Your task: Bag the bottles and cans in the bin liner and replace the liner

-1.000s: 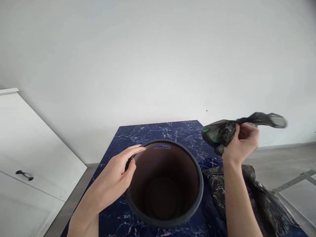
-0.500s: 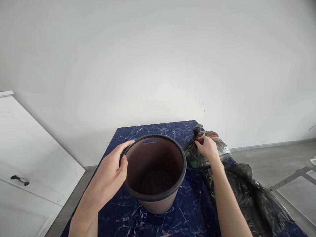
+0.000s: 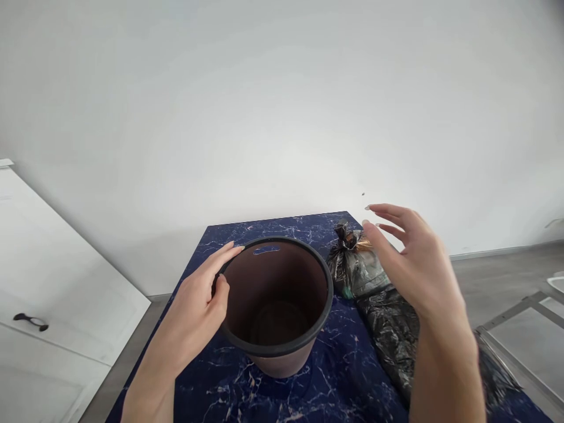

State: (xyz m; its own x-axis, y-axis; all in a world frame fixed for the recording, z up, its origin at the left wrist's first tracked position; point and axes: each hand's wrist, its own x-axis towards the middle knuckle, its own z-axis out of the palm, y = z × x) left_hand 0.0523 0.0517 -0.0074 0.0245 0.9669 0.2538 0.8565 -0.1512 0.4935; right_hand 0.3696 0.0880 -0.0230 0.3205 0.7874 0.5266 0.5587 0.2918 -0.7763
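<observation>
A brown plastic bin point(image 3: 284, 365) with a dark rim and a slot handle stands upright, its inside bare down to the bottom. My left hand point(image 3: 200, 302) grips the rim at the left, thumb inside. My right hand point(image 3: 405, 252) is raised with fingers apart and holds nothing. Behind it sits a tied, filled black garbage bag point(image 3: 356, 267), its knot upward, just right of the bin. A flat black plastic bag point(image 3: 390, 329) lies nearer to me, partly hidden by my right forearm.
The table's blue marbled top point(image 3: 282, 226) stands against a white wall point(image 3: 282, 117). At the left is a white cabinet point(image 3: 57, 282) with a black handle point(image 3: 30, 321). A grey metal frame point(image 3: 520, 311) stands on the floor at the right.
My right hand has let go of the tied garbage bag and moved up, right and toward me, its fingers opening. My left hand stays on the bin's rim.
</observation>
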